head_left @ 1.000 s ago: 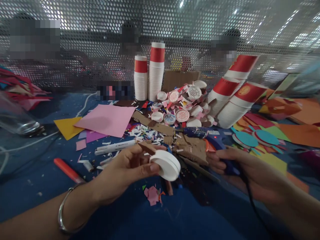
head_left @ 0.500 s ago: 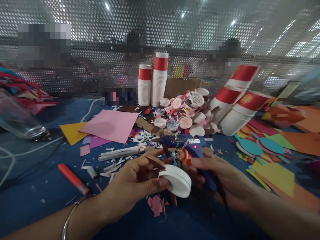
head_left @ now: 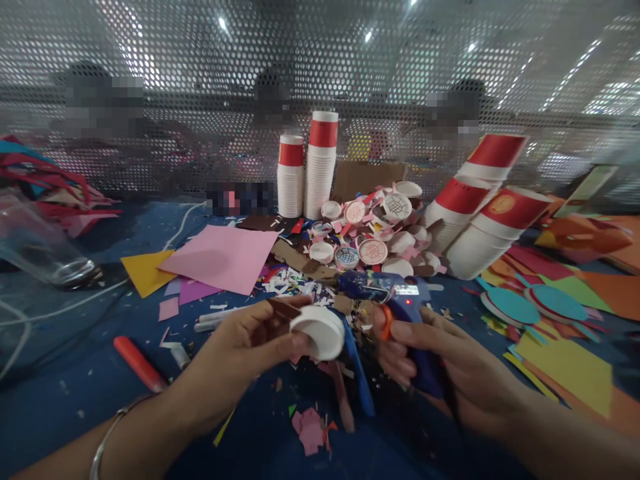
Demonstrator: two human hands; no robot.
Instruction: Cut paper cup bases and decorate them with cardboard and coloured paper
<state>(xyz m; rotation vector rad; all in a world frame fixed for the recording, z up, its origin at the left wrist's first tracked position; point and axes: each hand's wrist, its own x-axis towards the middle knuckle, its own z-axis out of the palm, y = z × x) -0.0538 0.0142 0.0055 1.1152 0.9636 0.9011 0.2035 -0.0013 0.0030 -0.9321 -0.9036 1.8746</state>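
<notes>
Head view: round white rimmed disc point(head_left: 323, 332)

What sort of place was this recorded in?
Likely a craft workroom or classroom: the right hand holds a glue gun, with a pink paper sheet and stacked paper cups also in view.

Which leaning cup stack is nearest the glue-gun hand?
The front stack, closest to the right hand: a round gold emblem shows on it. The other two leaning stacks sit further back, no emblem showing.
</notes>
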